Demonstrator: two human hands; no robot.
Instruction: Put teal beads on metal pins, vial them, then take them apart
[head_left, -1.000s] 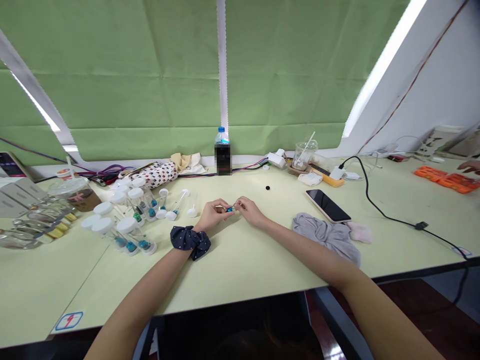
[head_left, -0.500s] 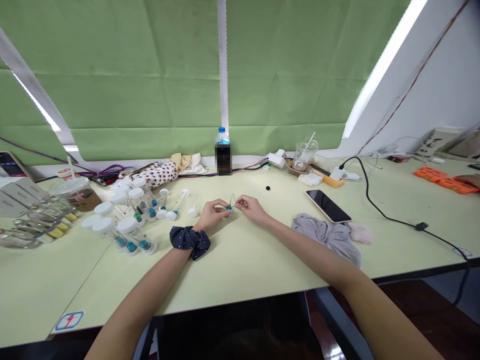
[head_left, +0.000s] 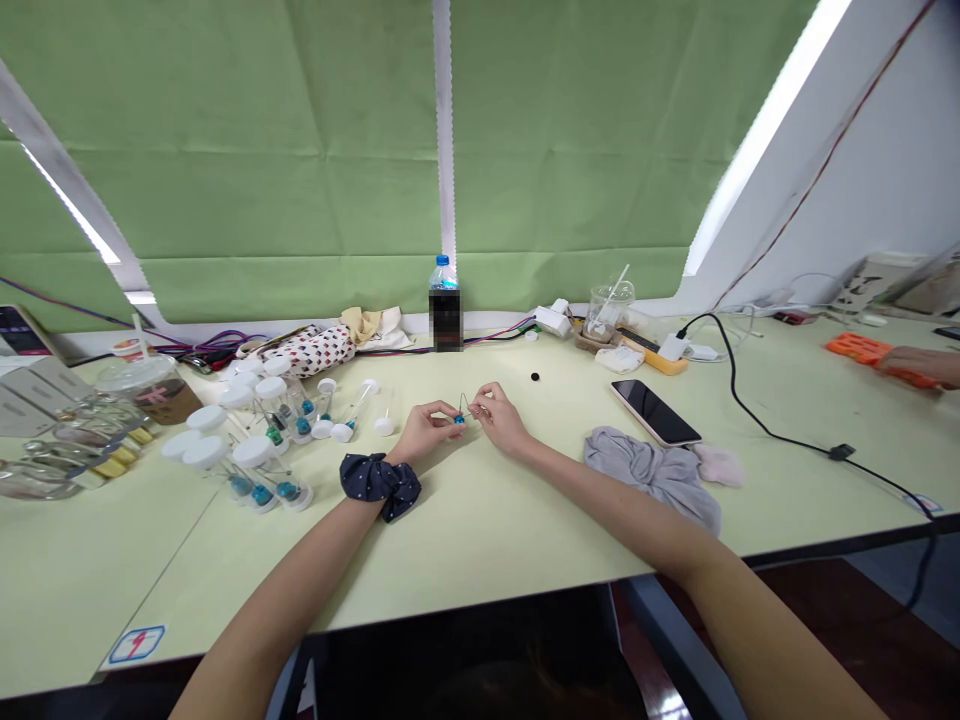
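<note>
My left hand [head_left: 426,429] pinches a small blue part [head_left: 457,420] with thin wire legs, just above the pale green table [head_left: 480,520]. My right hand [head_left: 497,415] is closed in a pinch on one of the wire legs [head_left: 466,405], which stick up between the two hands. A dark dotted scrunchie [head_left: 379,482] sits on my left wrist. A cluster of clear tubes with white caps [head_left: 259,430], some holding blue or green parts, lies to the left of my hands.
A phone [head_left: 655,411] and grey cloth [head_left: 652,472] lie to the right, with a black cable [head_left: 757,420] beyond. A water bottle [head_left: 445,315], a patterned pouch [head_left: 311,350] and a plastic cup [head_left: 606,310] stand along the back. Another person's arm [head_left: 919,365] rests by orange pieces at far right.
My fingers have worked the wire legs, which now stand up between my hands. The other person's arm at far right has reached further in over the orange pieces.
</note>
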